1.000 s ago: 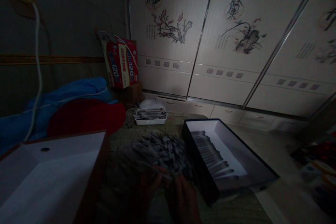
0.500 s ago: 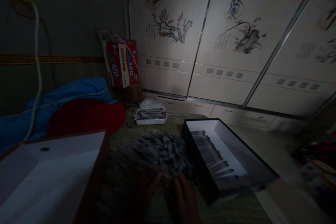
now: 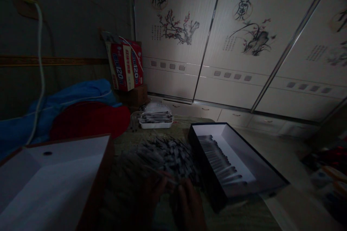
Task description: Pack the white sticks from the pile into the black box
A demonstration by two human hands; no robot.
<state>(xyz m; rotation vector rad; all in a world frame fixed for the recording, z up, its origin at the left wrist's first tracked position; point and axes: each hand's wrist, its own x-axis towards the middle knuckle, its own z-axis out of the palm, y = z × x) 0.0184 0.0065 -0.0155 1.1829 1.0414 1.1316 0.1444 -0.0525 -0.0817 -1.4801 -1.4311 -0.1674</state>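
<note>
The scene is very dark. My left hand (image 3: 150,195) and my right hand (image 3: 188,205) are close together at the near edge of a loose pile of small grey stick-like pieces (image 3: 168,157) on the table. The fingers of both hands are curled in and meet around something thin at the pile's edge; I cannot make out what it is. To the right lies a black box with a white inside (image 3: 260,173), with a neat row of the same pieces (image 3: 217,158) along its left side.
A large open box with a white inside (image 3: 54,180) fills the near left. Behind it lie a red round thing (image 3: 89,119) and blue cloth (image 3: 67,95). A small white tray of pieces (image 3: 155,120) and a red carton (image 3: 124,65) stand farther back, before painted cupboard doors (image 3: 230,43).
Both hands stay at the pile's near edge with only slight finger shifts. The view has barely moved.
</note>
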